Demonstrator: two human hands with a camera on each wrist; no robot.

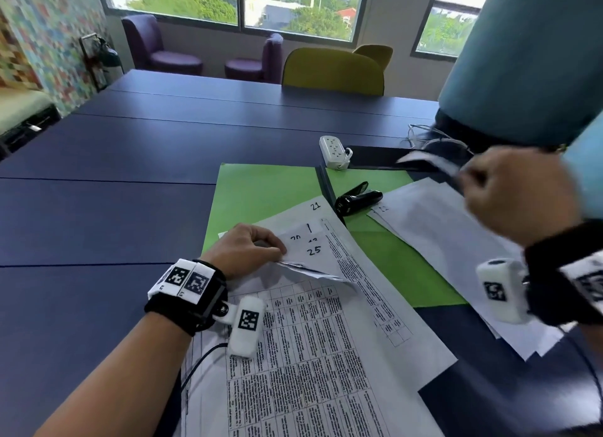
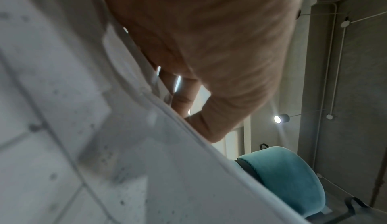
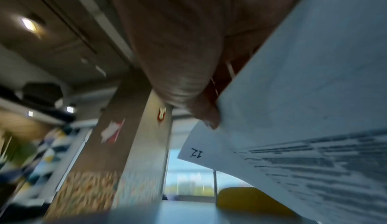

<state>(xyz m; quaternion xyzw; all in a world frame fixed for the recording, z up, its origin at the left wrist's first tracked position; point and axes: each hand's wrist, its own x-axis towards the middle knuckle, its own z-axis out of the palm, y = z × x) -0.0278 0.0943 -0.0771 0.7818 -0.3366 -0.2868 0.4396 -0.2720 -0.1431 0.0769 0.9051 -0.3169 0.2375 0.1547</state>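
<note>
My left hand (image 1: 279,251) pinches the lifted, curled corner of a printed table sheet (image 1: 310,355) that lies on the near pile. Numbered sheets marked 21 and 25 (image 1: 315,237) show beneath that corner. In the left wrist view the hand (image 2: 209,45) bends over the blurred sheet (image 2: 104,128). My right hand (image 1: 468,175) is raised at the right and grips a blurred white sheet (image 1: 424,160). The right wrist view shows its thumb (image 3: 209,118) pinching a sheet marked 12 (image 3: 293,128).
Two green folders (image 1: 261,191) (image 1: 391,260) lie under the papers on the blue table (image 1: 114,191). A black stapler (image 1: 357,198) rests between the piles, with a white power strip (image 1: 332,151) behind it. Another paper pile (image 1: 440,234) lies at the right. A teal chair (image 1: 522,61) stands close by.
</note>
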